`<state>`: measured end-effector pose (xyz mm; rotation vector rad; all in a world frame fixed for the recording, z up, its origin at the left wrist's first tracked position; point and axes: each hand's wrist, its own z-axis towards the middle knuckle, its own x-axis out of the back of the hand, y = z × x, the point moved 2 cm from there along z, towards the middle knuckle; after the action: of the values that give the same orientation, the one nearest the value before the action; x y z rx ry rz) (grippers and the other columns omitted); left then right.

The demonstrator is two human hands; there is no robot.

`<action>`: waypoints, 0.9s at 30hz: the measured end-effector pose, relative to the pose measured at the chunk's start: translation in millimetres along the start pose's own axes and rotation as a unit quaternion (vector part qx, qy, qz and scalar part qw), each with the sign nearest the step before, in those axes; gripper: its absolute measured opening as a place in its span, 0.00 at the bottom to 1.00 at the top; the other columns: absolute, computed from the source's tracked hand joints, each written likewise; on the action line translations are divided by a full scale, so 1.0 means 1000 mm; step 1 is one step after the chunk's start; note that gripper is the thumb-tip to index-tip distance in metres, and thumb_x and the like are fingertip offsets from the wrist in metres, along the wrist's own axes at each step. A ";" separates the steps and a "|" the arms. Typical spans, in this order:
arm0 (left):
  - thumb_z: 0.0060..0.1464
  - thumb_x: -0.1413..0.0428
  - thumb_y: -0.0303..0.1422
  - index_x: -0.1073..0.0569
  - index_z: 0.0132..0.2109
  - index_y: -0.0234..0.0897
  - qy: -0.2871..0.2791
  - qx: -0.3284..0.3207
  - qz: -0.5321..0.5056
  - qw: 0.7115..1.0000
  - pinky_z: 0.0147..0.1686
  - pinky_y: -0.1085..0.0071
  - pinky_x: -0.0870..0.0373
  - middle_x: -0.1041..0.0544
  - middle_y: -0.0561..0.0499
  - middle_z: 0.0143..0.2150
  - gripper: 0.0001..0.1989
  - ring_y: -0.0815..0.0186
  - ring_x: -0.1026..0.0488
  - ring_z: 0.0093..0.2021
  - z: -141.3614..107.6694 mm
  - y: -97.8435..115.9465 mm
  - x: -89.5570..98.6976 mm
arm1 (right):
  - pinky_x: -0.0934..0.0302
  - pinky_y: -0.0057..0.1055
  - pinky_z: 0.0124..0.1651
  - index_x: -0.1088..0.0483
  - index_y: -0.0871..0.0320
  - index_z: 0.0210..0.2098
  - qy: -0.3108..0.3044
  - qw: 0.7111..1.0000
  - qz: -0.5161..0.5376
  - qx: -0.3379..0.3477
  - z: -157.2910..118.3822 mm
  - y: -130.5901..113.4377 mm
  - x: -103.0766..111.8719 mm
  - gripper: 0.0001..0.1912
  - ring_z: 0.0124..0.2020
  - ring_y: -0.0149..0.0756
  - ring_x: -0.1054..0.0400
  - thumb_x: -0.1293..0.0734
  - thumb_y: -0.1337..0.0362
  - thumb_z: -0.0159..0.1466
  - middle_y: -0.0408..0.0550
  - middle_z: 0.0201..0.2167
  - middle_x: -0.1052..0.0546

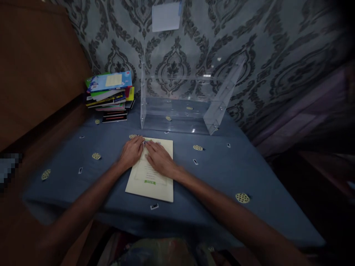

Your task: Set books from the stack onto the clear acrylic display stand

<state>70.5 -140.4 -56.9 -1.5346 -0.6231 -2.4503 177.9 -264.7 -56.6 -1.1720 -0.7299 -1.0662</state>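
On the near part of the table, the left hand and right hand lie close together, fingers pressed on the far end of a pale booklet, probably to flatten it. Beyond, the clear rack stands upright; the books are stacked to the left, likely to save space.

Glossy clear plastic rack, matt paper booklet, smooth cloth tablecloth.
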 end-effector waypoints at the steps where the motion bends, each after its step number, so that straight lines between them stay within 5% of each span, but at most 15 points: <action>1: 0.65 0.55 0.27 0.26 0.54 0.35 0.004 -0.001 -0.004 1.000 0.59 0.57 0.31 0.25 0.41 0.60 0.17 0.55 0.29 0.61 -0.001 -0.002 -0.002 | 0.50 0.51 0.72 0.39 0.69 0.66 0.003 1.000 -0.012 -0.018 -0.004 0.008 0.002 0.26 0.70 0.49 0.45 0.44 0.64 0.71 0.65 0.67 0.35; 8: 0.64 0.54 0.29 0.25 0.55 0.36 0.009 -0.001 -0.017 1.000 0.60 0.55 0.30 0.25 0.42 0.60 0.18 0.55 0.28 0.61 -0.002 -0.008 -0.006 | 0.50 0.51 0.72 0.39 0.64 0.67 0.037 0.994 -0.025 -0.101 -0.045 0.061 0.026 0.27 0.69 0.47 0.42 0.46 0.61 0.72 0.61 0.68 0.36; 17: 0.66 0.58 0.34 0.28 0.60 0.33 -0.023 -0.015 -0.029 0.999 0.67 0.54 0.40 0.28 0.41 0.64 0.23 0.57 0.35 0.67 -0.004 -0.007 -0.001 | 0.43 0.51 0.67 0.34 0.62 0.63 0.056 0.994 0.021 -0.088 -0.038 0.068 0.025 0.24 0.65 0.51 0.37 0.41 0.62 0.70 0.60 0.65 0.32; 27: 0.70 0.62 0.42 0.39 0.70 0.37 -0.172 -0.088 0.012 0.981 0.70 0.49 0.56 0.40 0.45 0.72 0.27 0.57 0.47 0.73 0.004 0.034 0.010 | 0.43 0.47 0.66 0.33 0.64 0.61 0.052 0.997 0.023 -0.059 -0.037 0.067 0.025 0.23 0.63 0.50 0.35 0.42 0.65 0.69 0.61 0.64 0.31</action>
<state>81.7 -168.3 -38.1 -2.0465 -0.4426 -2.2917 247.0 -304.9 -68.4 -1.2176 -0.5629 -1.1349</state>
